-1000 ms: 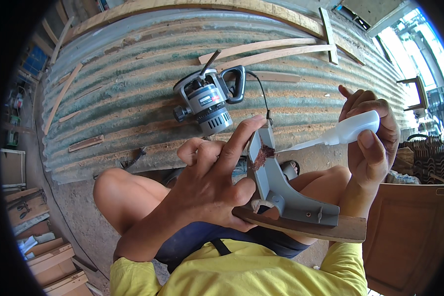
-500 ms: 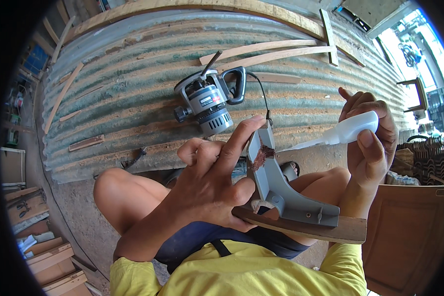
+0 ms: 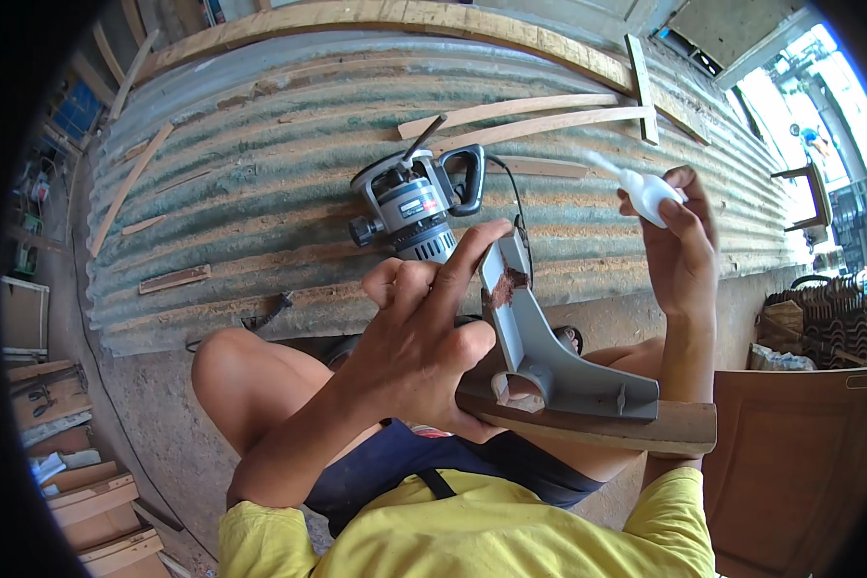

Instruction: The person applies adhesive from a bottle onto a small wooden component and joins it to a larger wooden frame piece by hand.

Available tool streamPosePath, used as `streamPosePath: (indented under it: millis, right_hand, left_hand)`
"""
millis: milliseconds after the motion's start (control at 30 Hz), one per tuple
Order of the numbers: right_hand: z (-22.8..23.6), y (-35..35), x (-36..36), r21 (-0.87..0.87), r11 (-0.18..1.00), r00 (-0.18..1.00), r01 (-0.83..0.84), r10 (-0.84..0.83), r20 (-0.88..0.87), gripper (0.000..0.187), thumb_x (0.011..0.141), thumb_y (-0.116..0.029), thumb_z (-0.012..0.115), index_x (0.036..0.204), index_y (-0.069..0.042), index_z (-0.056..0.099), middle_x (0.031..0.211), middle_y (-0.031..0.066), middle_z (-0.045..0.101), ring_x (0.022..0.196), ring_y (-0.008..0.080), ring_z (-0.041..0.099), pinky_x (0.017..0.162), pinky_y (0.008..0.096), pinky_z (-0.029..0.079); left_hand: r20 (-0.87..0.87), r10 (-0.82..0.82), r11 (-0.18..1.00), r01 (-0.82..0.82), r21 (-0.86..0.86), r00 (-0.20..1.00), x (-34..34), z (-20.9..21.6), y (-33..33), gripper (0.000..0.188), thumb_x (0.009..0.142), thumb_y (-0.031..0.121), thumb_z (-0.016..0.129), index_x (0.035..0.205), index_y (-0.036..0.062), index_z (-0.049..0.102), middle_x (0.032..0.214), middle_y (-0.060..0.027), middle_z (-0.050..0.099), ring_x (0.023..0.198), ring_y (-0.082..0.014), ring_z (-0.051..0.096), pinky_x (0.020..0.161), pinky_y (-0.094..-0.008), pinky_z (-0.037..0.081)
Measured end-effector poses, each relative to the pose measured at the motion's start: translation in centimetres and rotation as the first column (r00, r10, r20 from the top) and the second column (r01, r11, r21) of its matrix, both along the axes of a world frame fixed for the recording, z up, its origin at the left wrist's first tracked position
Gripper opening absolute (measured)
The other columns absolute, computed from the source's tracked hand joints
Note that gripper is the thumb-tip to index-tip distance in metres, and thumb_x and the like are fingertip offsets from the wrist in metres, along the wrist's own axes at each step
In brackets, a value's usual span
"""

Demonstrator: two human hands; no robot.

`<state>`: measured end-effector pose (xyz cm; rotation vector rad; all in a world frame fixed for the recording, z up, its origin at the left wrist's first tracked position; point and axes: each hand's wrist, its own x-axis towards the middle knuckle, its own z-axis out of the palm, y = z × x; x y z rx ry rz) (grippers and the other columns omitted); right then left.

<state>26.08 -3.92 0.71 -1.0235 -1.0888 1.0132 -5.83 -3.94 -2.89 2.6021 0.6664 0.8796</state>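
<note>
- Corrugated metal sheeting (image 3: 260,193) lies before us, with wooden strips (image 3: 520,116) and a grey power router (image 3: 414,207) resting on it.
- Our left hand (image 3: 424,352) is clenched around a grey curved piece (image 3: 539,337) mounted on a wooden block (image 3: 636,429) across our lap.
- Our right hand (image 3: 684,250), raised well apart from it, grasps a small white squeeze bottle (image 3: 645,188); its contents cannot be seen.
- A reddish-brown patch marks the piece's upper end.

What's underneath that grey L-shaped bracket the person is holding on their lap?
The grey L-shaped bracket rests on a flat wooden board across the lap. The left hand grips bracket and board together. The board's left end and the thigh beneath are covered by that hand.
</note>
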Motion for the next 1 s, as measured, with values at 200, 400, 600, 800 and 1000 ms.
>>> streamPosePath:
  millis: [200, 400, 600, 800, 1000]
  right_hand:
    - [-6.3, 4.5, 1.8, -0.305, 0.947, 0.984, -0.1, 0.048, -0.171, 0.028, 0.094, -0.009, 0.073, 0.119, -0.012, 0.061, 0.116, 0.0101, 0.07, 0.104, 0.0172, 0.065, 0.096, 0.0345, 0.052]
    - [-22.0, 7.9, 5.3, -0.567, 0.823, 0.982, -0.047, 0.14, 0.123, 0.034, 0.092, -0.01, 0.076, 0.123, -0.002, 0.064, 0.113, 0.0073, 0.071, 0.098, 0.0135, 0.068, 0.085, 0.0309, 0.056]
    - [-31.6, 2.5, -1.3, -0.255, 0.888, 0.638, 0.382, -0.054, 0.768, 0.038, 0.082, -0.027, 0.084, 0.106, 0.001, 0.075, 0.099, 0.0173, 0.076, 0.095, 0.0305, 0.073, 0.088, 0.0411, 0.057]
    - [-32.3, 0.7, -3.6, -0.243, 0.886, 0.399, 0.395, 0.073, 0.914, 0.039, 0.08, -0.03, 0.082, 0.111, -0.006, 0.078, 0.109, 0.0225, 0.075, 0.104, 0.0422, 0.07, 0.09, 0.049, 0.056]
    - [-32.4, 0.5, -2.4, -0.203, 0.912, 0.407, 0.355, 0.045, 0.912, 0.04, 0.089, -0.029, 0.07, 0.124, -0.009, 0.073, 0.121, 0.0237, 0.072, 0.114, 0.044, 0.066, 0.094, 0.0502, 0.054]
  left_hand:
    - [0.068, 0.063, 0.998, -0.064, 0.006, 0.996, -0.4, -0.3, 1.2, 0.084, 0.04, 0.075, 0.086, 0.082, 0.0079, 0.058, 0.165, -0.0263, 0.029, 0.103, -0.0381, 0.043, 0.092, -0.0506, 0.027]
    - [0.24, 0.173, 0.976, -0.199, 0.088, 0.955, -1.1, -1.1, 3.9, 0.095, 0.043, 0.059, 0.094, 0.104, 0.0096, 0.04, 0.159, -0.0281, 0.037, 0.101, -0.0324, 0.039, 0.092, -0.0476, 0.028]
    - [0.211, 0.293, 0.946, -0.314, 0.076, 0.933, -2.5, -1.2, 4.7, 0.097, 0.044, 0.05, 0.098, 0.109, 0.0095, 0.038, 0.16, -0.0315, 0.033, 0.111, -0.0366, 0.042, 0.095, -0.0521, 0.029]
    - [0.225, 0.278, 0.952, -0.299, 0.068, 0.934, -3.1, -1.5, 4.6, 0.098, 0.042, 0.049, 0.098, 0.11, 0.0102, 0.039, 0.16, -0.0301, 0.032, 0.111, -0.0367, 0.042, 0.094, -0.0507, 0.028]
    - [0.236, 0.241, 0.959, -0.268, 0.092, 0.941, -1.8, -1.3, 4.8, 0.101, 0.044, 0.048, 0.097, 0.112, 0.0104, 0.032, 0.157, -0.0294, 0.036, 0.101, -0.0314, 0.037, 0.09, -0.0488, 0.028]
